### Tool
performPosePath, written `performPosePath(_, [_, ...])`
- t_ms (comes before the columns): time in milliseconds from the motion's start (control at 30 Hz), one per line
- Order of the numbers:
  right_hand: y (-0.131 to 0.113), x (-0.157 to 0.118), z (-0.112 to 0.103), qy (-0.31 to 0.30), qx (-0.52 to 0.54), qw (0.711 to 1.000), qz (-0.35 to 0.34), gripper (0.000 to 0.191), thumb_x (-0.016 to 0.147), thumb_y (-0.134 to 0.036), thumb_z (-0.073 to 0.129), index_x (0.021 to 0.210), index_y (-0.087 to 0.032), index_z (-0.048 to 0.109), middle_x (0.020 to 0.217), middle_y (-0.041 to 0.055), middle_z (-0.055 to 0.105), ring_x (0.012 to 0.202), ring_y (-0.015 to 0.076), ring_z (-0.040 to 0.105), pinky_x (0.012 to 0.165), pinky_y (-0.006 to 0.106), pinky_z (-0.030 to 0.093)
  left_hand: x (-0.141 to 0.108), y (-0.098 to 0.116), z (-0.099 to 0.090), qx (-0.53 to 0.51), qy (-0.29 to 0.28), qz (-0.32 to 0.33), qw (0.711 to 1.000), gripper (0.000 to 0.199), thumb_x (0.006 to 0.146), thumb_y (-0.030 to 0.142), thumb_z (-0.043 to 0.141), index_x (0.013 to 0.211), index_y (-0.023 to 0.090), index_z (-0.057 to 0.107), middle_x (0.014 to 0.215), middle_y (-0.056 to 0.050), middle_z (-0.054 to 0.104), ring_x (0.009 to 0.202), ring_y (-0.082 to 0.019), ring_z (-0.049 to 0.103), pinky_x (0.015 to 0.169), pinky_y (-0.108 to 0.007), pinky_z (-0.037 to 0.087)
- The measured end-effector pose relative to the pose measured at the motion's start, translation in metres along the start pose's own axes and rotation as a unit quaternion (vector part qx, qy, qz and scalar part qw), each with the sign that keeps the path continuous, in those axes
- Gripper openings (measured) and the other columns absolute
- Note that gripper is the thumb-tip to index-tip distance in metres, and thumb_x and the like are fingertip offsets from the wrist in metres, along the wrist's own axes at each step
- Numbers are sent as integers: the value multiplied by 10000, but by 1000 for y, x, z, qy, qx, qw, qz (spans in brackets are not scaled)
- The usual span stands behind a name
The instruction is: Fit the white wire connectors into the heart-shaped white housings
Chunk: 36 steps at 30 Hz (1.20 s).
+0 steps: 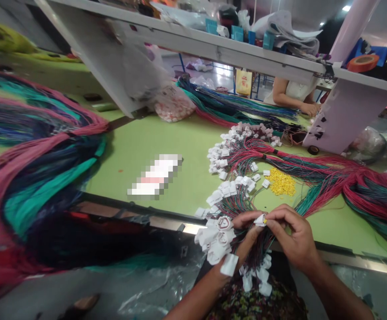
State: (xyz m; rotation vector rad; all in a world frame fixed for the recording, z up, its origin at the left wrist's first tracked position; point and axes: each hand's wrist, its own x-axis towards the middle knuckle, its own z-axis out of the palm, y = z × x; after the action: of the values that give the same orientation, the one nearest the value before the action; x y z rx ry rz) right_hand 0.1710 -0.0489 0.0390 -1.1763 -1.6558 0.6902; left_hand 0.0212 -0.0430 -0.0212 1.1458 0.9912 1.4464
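Between thumb and forefinger, my left hand (248,226) grips a white wire connector (260,220). My right hand (291,233) is closed in a pinch on a small yellow piece (265,220), which touches the connector's right end. A bundle of wires with white connectors (221,240) hangs over my left wrist and the table edge. Beyond my hands lies a pile of small yellow pieces (281,181). Red, green and dark wires (300,164) with white connectors spread across the green table.
Thick wire bundles (53,146) drape over the table's left side. A blurred white rectangle (156,175) lies on the green table (120,146). A bag of small pieces (174,104) stands under the shelf (193,35). Across the table, a co-worker's arms (289,98) show.
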Motion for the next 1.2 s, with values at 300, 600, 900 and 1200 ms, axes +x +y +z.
performPosePath(300, [8,-4,5,-7,94,992,79,137,939,-327,648,950,-208,716,800,14,668,686,147,589,619,247,471,2,-12,-2,25,15,27,999,271,824,447,753,984,229,776,940,-70,805,889,-268,749,829,-383,606])
performPosePath(600, [3,7,-9,-58,62,995,51,111,927,-284,668,890,-207,739,786,3,652,705,139,569,642,253,427,-3,-2,-4,45,-12,21,999,213,871,340,721,1040,222,775,973,-55,804,909,-240,740,848,-351,591])
performPosePath(900, [11,7,-7,-77,166,966,183,185,850,-353,743,936,-200,685,784,-7,654,700,129,589,648,230,466,3,-10,-14,70,-63,34,995,190,869,297,716,1033,237,792,983,-68,813,894,-259,751,846,-390,604])
performPosePath(1200, [6,6,-6,-79,61,991,88,178,850,-281,736,1009,-222,682,832,-9,637,667,118,529,590,220,421,5,3,-6,10,-75,14,997,214,882,372,729,1034,224,759,927,-58,790,826,-231,731,752,-351,594])
